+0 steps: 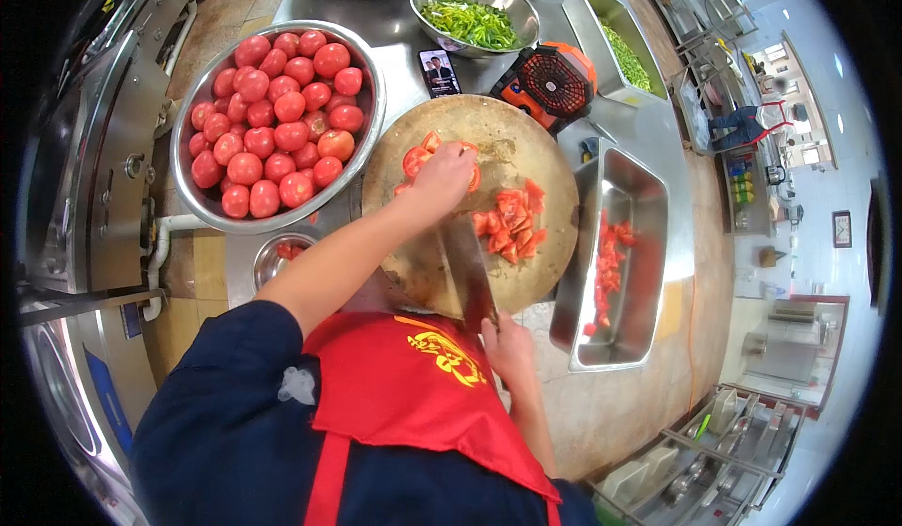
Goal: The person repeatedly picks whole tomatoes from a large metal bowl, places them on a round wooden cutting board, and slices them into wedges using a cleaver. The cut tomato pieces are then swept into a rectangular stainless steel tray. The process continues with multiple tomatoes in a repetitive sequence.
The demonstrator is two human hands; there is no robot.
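Observation:
My left hand (448, 174) is over cut tomato pieces (416, 161) on the far left part of a round wooden chopping block (416, 258). Its fingers grip a tomato piece there, partly hidden beneath them. With my right hand (509, 346) I hold the handle of a cleaver (465, 265) at the block's near edge. The broad blade lies across the wood, pointing away from me. Right of the blade is a heap of chopped tomato chunks (514, 219). A deep steel pan (638, 300) beside the block holds more chunks.
A large steel basin (373, 114) of whole tomatoes stands left, with a small steel bowl (262, 262) below it. Behind the block are a phone (438, 74), an orange-and-black fan (553, 82), a bowl of cut greens (472, 24) and a green-filled pan (624, 54). A person (757, 124) stands far right.

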